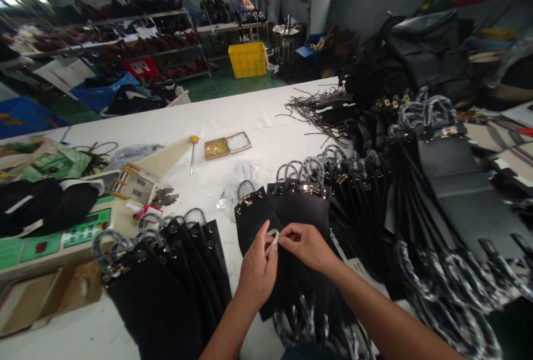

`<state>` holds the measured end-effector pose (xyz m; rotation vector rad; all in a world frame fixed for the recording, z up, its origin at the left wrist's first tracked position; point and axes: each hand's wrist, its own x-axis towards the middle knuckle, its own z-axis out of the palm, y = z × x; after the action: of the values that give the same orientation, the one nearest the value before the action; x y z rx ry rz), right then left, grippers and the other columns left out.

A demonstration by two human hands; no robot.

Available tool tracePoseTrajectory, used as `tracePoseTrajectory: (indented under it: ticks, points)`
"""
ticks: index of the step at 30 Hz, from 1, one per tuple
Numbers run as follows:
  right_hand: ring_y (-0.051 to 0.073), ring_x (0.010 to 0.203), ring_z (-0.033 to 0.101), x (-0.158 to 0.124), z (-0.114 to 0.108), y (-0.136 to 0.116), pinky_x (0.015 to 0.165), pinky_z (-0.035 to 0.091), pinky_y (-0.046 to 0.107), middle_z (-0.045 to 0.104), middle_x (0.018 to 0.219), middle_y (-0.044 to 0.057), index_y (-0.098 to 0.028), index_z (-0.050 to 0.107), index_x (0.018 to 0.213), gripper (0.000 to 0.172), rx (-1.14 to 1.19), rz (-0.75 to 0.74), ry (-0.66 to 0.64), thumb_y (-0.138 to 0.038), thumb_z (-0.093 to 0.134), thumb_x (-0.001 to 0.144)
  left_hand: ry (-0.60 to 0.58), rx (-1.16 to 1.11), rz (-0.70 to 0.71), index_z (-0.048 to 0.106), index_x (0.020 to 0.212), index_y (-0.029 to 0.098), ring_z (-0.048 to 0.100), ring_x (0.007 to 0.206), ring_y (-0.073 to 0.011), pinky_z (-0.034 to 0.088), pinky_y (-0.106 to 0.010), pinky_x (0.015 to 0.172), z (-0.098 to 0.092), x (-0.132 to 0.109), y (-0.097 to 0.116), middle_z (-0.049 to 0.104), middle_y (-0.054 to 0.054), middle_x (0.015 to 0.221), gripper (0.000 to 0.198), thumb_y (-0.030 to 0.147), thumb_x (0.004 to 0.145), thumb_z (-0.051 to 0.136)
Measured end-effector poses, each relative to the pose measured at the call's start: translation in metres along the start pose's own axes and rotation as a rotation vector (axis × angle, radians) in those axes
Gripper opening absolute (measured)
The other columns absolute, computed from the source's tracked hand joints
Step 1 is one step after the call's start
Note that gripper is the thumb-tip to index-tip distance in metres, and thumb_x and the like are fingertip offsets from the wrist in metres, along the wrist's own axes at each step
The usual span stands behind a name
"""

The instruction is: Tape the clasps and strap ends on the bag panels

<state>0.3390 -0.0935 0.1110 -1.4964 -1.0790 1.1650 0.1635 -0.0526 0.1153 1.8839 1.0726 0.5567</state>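
Observation:
My left hand and my right hand meet over the black bag panels in front of me. Between their fingertips is a small pale strip, perhaps looped; its exact kind is too small to make out. The left thumb and fingers pinch it from one side, while the right thumb and forefinger grip its other end. Under the hands lies a black bag panel with a gold clasp and a plastic-wrapped handle. Another such panel overlaps it on the right.
More black bag panels fan out at left, and a tall stack stands at right. Beyond are a small box of gold fittings, a screwdriver and a machine with green panels. A person sits far back.

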Motion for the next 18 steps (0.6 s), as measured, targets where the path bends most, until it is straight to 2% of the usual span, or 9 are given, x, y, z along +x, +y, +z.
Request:
tracePoseTrajectory:
  ticks: [3, 6, 9, 11, 13, 15, 18]
  points:
    - [0.013, 0.07, 0.062, -0.002, -0.002, -0.001, 0.063, 0.045, 0.023, 0.07, 0.078, -0.001, -0.02, 0.073, 0.079, 0.011, -0.155, -0.057, 0.055, -0.025, 0.065, 0.085, -0.02, -0.022, -0.006, 0.064, 0.126, 0.022, 0.067, 0.105, -0.0217, 0.051, -0.038, 0.097, 0.002, 0.009, 0.003, 0.072, -0.008, 0.114, 0.033, 0.034, 0.099, 0.05]
    - [0.014, 0.069, 0.061, -0.002, -0.008, -0.001, 0.064, 0.045, 0.024, 0.068, 0.077, -0.001, -0.021, 0.072, 0.079, 0.012, -0.216, -0.069, 0.109, -0.025, 0.063, 0.086, -0.011, -0.092, -0.05, 0.074, 0.099, 0.023, 0.068, 0.092, -0.0204, 0.051, -0.032, 0.085, 0.009, 0.022, 0.007, 0.074, -0.004, 0.098, 0.025, 0.037, 0.097, 0.053]
    - [0.015, 0.068, 0.06, 0.0, -0.018, 0.002, 0.063, 0.045, 0.025, 0.067, 0.075, 0.0, -0.021, 0.071, 0.078, 0.015, -0.189, -0.057, 0.166, -0.03, 0.062, 0.087, -0.002, -0.21, -0.141, 0.074, 0.09, 0.021, 0.065, 0.081, -0.0192, 0.05, -0.03, 0.075, 0.026, 0.037, 0.013, 0.073, -0.004, 0.087, 0.025, 0.038, 0.093, 0.056]
    - [0.015, 0.067, 0.058, 0.004, -0.027, 0.006, 0.062, 0.044, 0.025, 0.066, 0.074, 0.0, -0.02, 0.07, 0.077, 0.018, -0.143, -0.034, 0.198, -0.033, 0.062, 0.088, -0.004, -0.357, -0.247, 0.071, 0.087, 0.02, 0.06, 0.067, -0.0158, 0.046, -0.027, 0.062, 0.042, 0.048, 0.016, 0.068, -0.002, 0.076, 0.024, 0.039, 0.089, 0.058]
    - [0.015, 0.068, 0.058, 0.008, -0.037, 0.01, 0.062, 0.044, 0.025, 0.066, 0.073, 0.0, -0.02, 0.069, 0.077, 0.021, -0.081, -0.005, 0.216, -0.037, 0.062, 0.088, -0.026, -0.556, -0.393, 0.067, 0.086, 0.018, 0.047, 0.051, -0.0103, 0.034, -0.023, 0.048, 0.059, 0.061, 0.019, 0.057, 0.002, 0.063, 0.024, 0.042, 0.085, 0.061]
    - [0.016, 0.068, 0.058, 0.012, -0.048, 0.014, 0.063, 0.045, 0.026, 0.065, 0.072, 0.0, -0.019, 0.068, 0.077, 0.024, -0.005, 0.016, 0.249, -0.041, 0.063, 0.087, -0.05, -0.726, -0.542, 0.062, 0.084, 0.018, 0.033, 0.042, -0.0062, 0.022, -0.02, 0.041, 0.073, 0.074, 0.018, 0.046, 0.006, 0.057, 0.025, 0.043, 0.08, 0.064]
    - [0.016, 0.068, 0.059, 0.024, -0.063, 0.02, 0.064, 0.046, 0.026, 0.065, 0.071, 0.0, -0.019, 0.067, 0.079, 0.027, 0.045, 0.029, 0.362, -0.045, 0.066, 0.085, -0.047, -0.808, -0.66, 0.057, 0.082, 0.017, 0.03, 0.041, -0.0041, 0.014, -0.019, 0.039, 0.084, 0.088, 0.009, 0.046, 0.006, 0.06, 0.028, 0.043, 0.075, 0.067]
